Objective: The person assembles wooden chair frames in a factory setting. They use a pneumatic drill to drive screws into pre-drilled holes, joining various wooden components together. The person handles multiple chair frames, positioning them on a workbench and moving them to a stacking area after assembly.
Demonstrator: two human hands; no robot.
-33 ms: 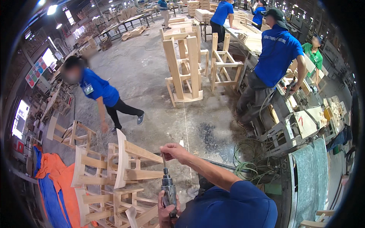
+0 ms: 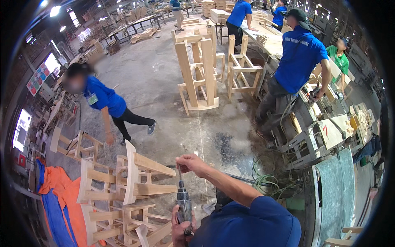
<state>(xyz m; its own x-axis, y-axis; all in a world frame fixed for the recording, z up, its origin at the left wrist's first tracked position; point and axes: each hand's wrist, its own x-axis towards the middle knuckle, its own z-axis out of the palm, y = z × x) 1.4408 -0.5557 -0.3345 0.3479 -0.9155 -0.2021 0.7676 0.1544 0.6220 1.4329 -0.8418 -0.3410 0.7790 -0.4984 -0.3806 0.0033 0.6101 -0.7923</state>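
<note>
My left hand (image 2: 182,226) is wrapped around the dark body of a power screwdriver (image 2: 184,206), which points away from me. At the far end of its long thin bit, my right hand (image 2: 191,163) pinches with thumb and fingers. Whether a small screw is between those fingers cannot be made out. Just left of the bit is an unfinished wooden chair frame (image 2: 154,189) lying on its side, its two legs pointing toward the tool. A gap shows between the bit and the legs.
More chair frames (image 2: 96,216) lie at the lower left beside orange cloth (image 2: 59,181). A person in blue (image 2: 105,99) leans over at the left. Another person (image 2: 298,61) works at a machine bench. Chair frames (image 2: 197,78) stand ahead; a coiled hose (image 2: 265,181) lies right.
My right hand and the screwdriver have shifted very slightly to the right, away from the chair legs. The person at the left has moved a little further left.
</note>
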